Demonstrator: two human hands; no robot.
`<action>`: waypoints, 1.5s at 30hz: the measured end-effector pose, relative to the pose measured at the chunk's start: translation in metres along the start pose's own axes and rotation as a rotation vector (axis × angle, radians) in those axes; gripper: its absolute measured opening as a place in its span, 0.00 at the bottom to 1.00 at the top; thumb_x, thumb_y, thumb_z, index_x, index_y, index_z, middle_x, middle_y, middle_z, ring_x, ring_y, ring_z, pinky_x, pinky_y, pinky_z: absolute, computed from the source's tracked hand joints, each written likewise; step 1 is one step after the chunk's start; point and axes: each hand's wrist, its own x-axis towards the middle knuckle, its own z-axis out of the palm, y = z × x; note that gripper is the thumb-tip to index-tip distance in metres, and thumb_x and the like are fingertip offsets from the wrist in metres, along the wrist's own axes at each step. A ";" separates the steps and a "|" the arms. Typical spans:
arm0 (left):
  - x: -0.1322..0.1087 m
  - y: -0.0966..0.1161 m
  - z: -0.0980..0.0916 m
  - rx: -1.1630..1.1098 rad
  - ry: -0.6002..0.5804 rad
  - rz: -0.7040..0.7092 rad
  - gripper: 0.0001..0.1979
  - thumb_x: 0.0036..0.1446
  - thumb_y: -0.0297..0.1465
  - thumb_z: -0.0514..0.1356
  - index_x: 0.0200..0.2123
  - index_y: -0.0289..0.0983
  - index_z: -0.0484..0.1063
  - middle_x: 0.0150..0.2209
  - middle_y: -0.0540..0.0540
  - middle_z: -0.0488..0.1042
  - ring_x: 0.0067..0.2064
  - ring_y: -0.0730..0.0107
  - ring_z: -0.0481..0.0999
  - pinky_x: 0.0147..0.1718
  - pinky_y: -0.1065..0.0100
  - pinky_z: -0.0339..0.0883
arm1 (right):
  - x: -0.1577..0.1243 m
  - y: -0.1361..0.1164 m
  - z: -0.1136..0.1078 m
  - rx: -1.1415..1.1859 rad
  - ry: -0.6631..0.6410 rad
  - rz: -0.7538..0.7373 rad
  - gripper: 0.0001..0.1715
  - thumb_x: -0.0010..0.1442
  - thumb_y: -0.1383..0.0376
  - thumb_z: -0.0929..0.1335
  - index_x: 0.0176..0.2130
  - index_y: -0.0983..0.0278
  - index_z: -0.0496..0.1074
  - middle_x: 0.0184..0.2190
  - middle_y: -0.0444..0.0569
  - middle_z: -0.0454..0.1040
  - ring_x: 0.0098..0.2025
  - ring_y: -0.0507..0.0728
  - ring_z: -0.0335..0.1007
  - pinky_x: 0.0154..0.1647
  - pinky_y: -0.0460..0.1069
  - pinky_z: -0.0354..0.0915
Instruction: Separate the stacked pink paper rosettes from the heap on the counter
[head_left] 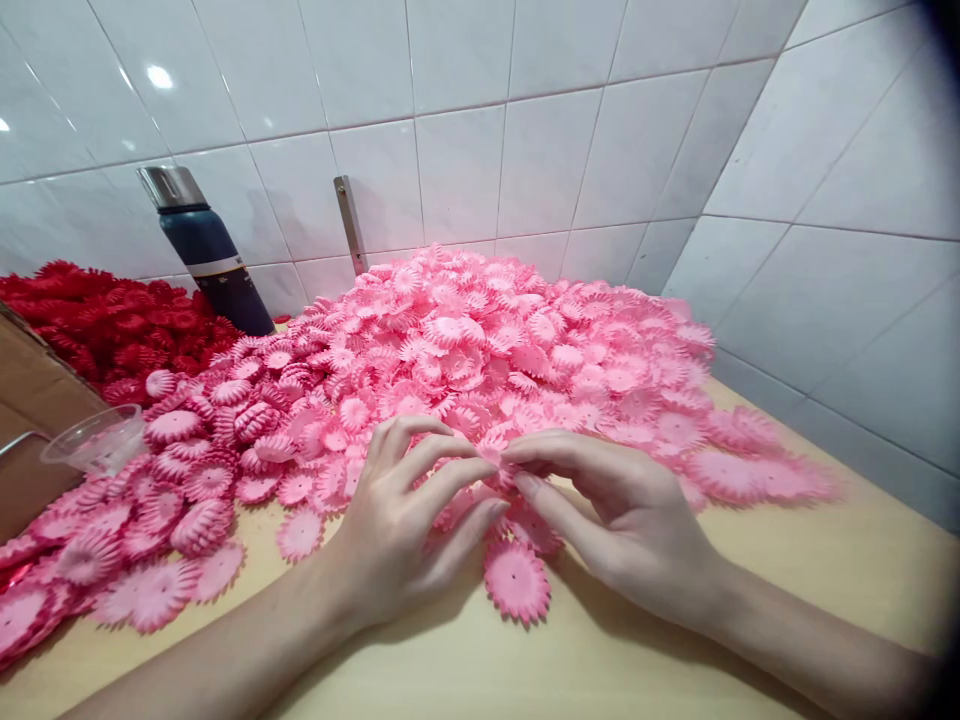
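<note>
My left hand (420, 500) and my right hand (622, 510) meet at the fingertips in front of a big heap of pink petal discs (480, 340). Between the fingertips is a small pink petal disc (495, 445), partly covered by the fingers. The thumb and forefinger of my right hand pinch at its right side. My left fingers are curled, their tips closed at its left side. On the table just below lies one flat pink disc (517, 582) with a toothed edge and a tiny centre hole. More discs show behind and under my fingers.
A dark blue bottle (217, 260) with a steel cap leans in view by the tiled wall (465, 170). Red petal pieces (127, 325) are piled left, near a cardboard box (37, 420) and a clear plastic cup (101, 440). A metal strip (349, 225) stands against the wall.
</note>
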 end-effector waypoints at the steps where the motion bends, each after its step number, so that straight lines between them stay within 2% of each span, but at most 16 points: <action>1: 0.000 0.000 0.000 -0.001 -0.004 -0.004 0.11 0.54 0.26 0.64 0.42 0.38 0.72 0.40 0.44 0.77 0.47 0.60 0.70 0.46 0.54 0.68 | 0.000 0.001 0.000 -0.035 0.007 -0.034 0.12 0.58 0.72 0.67 0.42 0.61 0.74 0.37 0.48 0.79 0.39 0.55 0.77 0.40 0.49 0.74; 7: 0.002 -0.001 0.002 -0.010 -0.030 -0.032 0.05 0.56 0.26 0.62 0.38 0.37 0.72 0.41 0.43 0.76 0.46 0.61 0.69 0.45 0.56 0.68 | 0.000 0.002 0.001 -0.121 0.010 -0.085 0.08 0.59 0.71 0.68 0.40 0.61 0.72 0.33 0.45 0.78 0.33 0.52 0.75 0.35 0.46 0.73; 15: 0.000 -0.002 0.004 -0.001 -0.103 -0.006 0.05 0.59 0.26 0.59 0.40 0.37 0.70 0.44 0.41 0.75 0.48 0.61 0.67 0.45 0.56 0.68 | 0.000 0.000 0.002 -0.129 -0.036 -0.111 0.10 0.61 0.72 0.66 0.42 0.61 0.70 0.35 0.46 0.78 0.36 0.53 0.76 0.36 0.47 0.73; 27: 0.000 -0.004 0.006 -0.086 -0.062 -0.024 0.04 0.58 0.25 0.61 0.38 0.36 0.70 0.41 0.43 0.75 0.47 0.62 0.67 0.45 0.58 0.68 | -0.001 0.001 0.002 -0.106 -0.034 -0.151 0.14 0.60 0.75 0.65 0.45 0.61 0.69 0.35 0.44 0.77 0.36 0.50 0.75 0.36 0.43 0.72; 34: 0.001 -0.005 0.006 -0.095 -0.061 -0.019 0.03 0.58 0.24 0.60 0.37 0.35 0.71 0.41 0.42 0.75 0.47 0.62 0.68 0.44 0.59 0.68 | 0.000 -0.001 0.003 -0.100 -0.049 -0.150 0.13 0.59 0.74 0.67 0.44 0.61 0.69 0.34 0.43 0.76 0.33 0.49 0.74 0.32 0.42 0.71; 45: 0.000 -0.005 0.006 -0.105 -0.062 -0.036 0.04 0.58 0.23 0.60 0.37 0.35 0.71 0.41 0.43 0.75 0.46 0.63 0.68 0.44 0.60 0.68 | -0.002 0.003 0.003 -0.129 -0.030 -0.161 0.17 0.59 0.77 0.65 0.46 0.60 0.69 0.35 0.43 0.76 0.36 0.50 0.74 0.36 0.43 0.71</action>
